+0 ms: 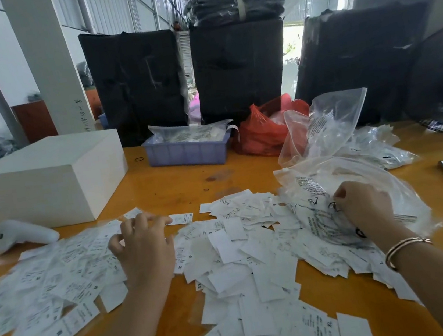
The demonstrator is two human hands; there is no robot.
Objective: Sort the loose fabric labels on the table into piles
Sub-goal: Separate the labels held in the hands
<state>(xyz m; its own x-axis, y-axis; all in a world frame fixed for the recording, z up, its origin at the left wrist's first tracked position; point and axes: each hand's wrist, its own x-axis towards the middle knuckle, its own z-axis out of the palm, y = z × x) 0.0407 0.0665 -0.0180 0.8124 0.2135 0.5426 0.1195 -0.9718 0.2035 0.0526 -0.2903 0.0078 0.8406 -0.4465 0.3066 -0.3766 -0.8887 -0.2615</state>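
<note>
Labels [234, 253] lie heaped across the lower frame on an orange table [160, 184], left hand [144, 251] resting on them with loosely curled fingers, right hand [366, 208] pinching a clear bag [337, 180]; spreading the heap thin should expose size marks.

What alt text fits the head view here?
A person's left hand rests on loose white fabric labels covering an orange table, while the right hand grips a clear plastic bag.
</note>
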